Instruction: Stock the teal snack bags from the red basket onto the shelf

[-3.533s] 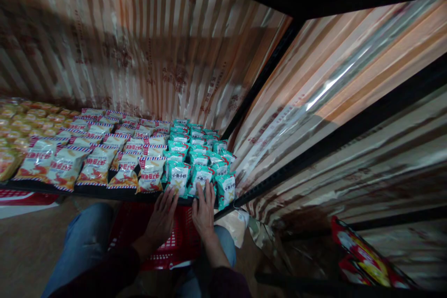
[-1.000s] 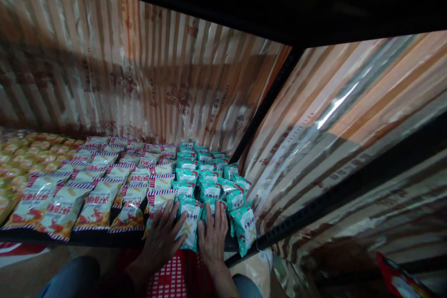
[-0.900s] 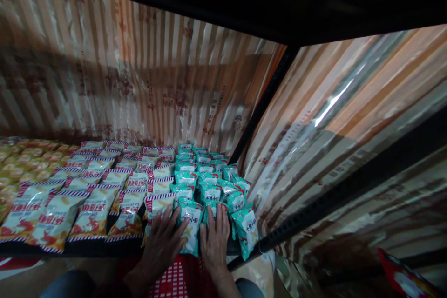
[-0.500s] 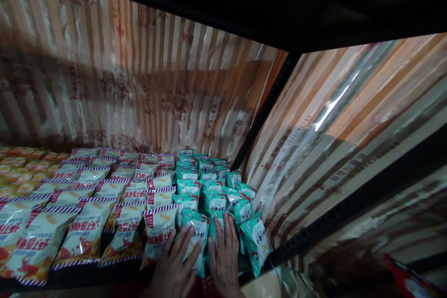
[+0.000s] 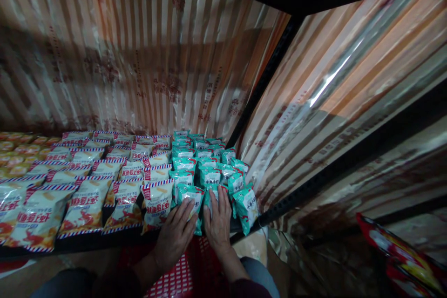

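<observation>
Both hands rest side by side against the front row of teal snack bags (image 5: 211,176) at the right end of a shelf. My left hand (image 5: 178,229), fingers extended, lies on a front teal bag (image 5: 192,194) and is close to a white-and-orange snack bag (image 5: 157,206). My right hand (image 5: 218,221) is spread flat over the neighbouring teal bag, covering most of it. Another teal bag (image 5: 246,206) leans at the shelf's right corner, just beyond my right hand. Neither hand is closed around a bag.
Rows of white-and-orange bags (image 5: 84,202) fill the shelf leftward, with yellow packs (image 5: 16,158) at far left. A dark upright post (image 5: 260,86) and side rail (image 5: 314,184) frame the right corner. Below are a red basket (image 5: 176,279) and red snack bags (image 5: 398,251).
The view has tilted down, so the shelf sits higher and the red basket and my legs show. Both hands stay pressed on the front teal bags.
</observation>
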Available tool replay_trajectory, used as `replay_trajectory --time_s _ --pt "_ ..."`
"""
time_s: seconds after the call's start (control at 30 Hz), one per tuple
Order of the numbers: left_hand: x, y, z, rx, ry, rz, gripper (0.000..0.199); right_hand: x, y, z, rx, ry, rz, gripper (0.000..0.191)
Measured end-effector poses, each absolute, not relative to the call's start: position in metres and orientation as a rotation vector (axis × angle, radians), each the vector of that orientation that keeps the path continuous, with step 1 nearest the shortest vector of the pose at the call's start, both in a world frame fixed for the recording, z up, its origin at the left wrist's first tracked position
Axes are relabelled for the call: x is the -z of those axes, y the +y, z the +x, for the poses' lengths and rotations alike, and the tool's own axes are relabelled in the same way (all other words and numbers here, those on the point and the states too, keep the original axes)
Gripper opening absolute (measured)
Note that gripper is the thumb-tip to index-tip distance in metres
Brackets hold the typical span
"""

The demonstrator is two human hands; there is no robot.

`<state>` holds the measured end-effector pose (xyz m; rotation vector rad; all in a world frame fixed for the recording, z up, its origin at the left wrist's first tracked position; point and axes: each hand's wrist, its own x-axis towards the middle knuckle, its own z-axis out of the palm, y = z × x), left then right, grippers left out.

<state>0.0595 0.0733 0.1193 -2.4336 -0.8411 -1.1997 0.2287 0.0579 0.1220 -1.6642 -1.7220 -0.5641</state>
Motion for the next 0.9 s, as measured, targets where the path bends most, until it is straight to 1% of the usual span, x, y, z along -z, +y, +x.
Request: replay_trajectory --time_s 0.23,0.53,0.9 --pt "-0.12 0.074 0.056 1.259 -0.881 -2.386 0.023 -0.125 0.058 0.228 0.503 -1.615 -1.662 0.051" --pt "-0.12 0.083 0.054 1.145 -0.933 -2.513 0.044 -0.122 0.062 0.228 0.506 -1.64 -1.717 0.052" --pt "-0.111 0.078 0.058 1.194 -0.916 -2.504 0.051 -0.126 0.049 0.232 0.525 -1.718 -1.697 0.055"
